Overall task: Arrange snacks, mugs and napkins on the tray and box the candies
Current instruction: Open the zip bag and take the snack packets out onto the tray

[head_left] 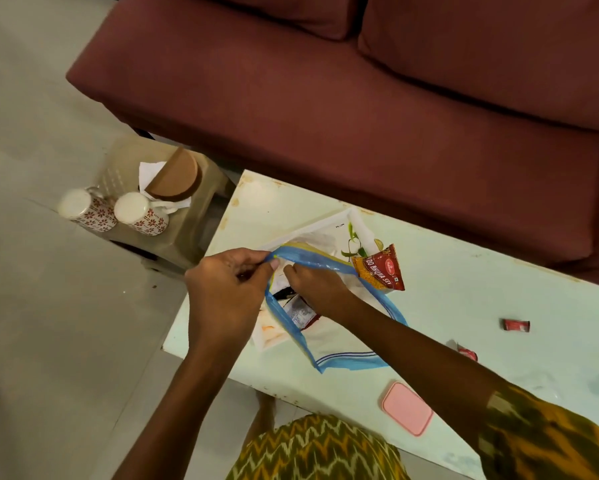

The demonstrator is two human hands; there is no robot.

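Note:
A clear zip bag (339, 344) with a blue rim lies over the white tray (312, 233) on the pale table. My left hand (225, 289) pinches the bag's blue rim and holds the mouth apart. My right hand (312, 285) reaches inside the bag, among dark snack packets; what its fingers hold is hidden. A red and orange snack packet (381, 268) rests on the tray's right side. Two red candies (515, 324) (467, 352) lie on the table to the right. A pink box (407, 408) sits near the front edge.
Two white mugs (87, 209) (142, 213) with red flowers stand on a low stool (187, 237) at the left, beside a brown napkin holder (173, 180) with white napkins. A maroon sofa (325, 98) runs behind the table (481, 289).

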